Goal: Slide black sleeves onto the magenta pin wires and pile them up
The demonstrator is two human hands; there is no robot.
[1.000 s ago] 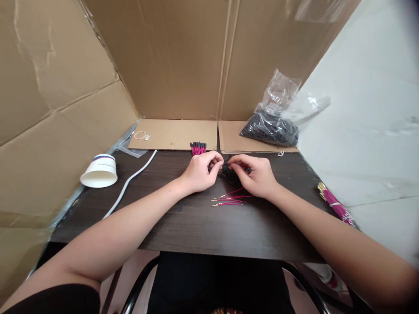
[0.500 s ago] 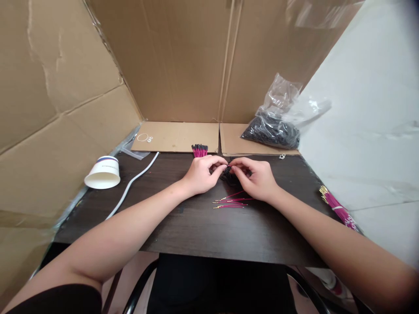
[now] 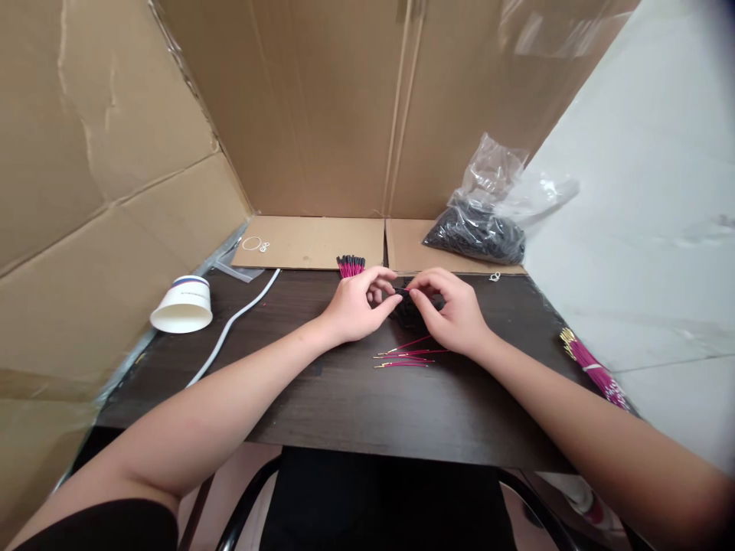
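My right hand (image 3: 448, 310) pinches a thin magenta wire (image 3: 406, 290) between thumb and fingertips, its tip pointing left. The near end looks dark, but it is too small to make out clearly. My left hand (image 3: 364, 306) is just left of that tip, thumb and index finger apart, other fingers loosely curled. Under and behind the fingertips lies a pile of small black pieces (image 3: 409, 314), partly hidden by my hands. Several loose magenta wires with gold ends (image 3: 402, 356) lie in front of it. Behind my left hand, a bundle of black-tipped magenta wires (image 3: 351, 266) lies partly covered.
A clear plastic bag of black pieces (image 3: 476, 233) rests on cardboard at back right. A tied bundle of gold-ended wires (image 3: 591, 367) lies at the right edge. A paper cup (image 3: 182, 306) lies tipped at left, beside a white cable (image 3: 233, 321). Cardboard walls (image 3: 310, 107) enclose the table.
My left thumb and index finger have parted and drawn back a little from the wire. My right hand keeps its pinch in nearly the same place.
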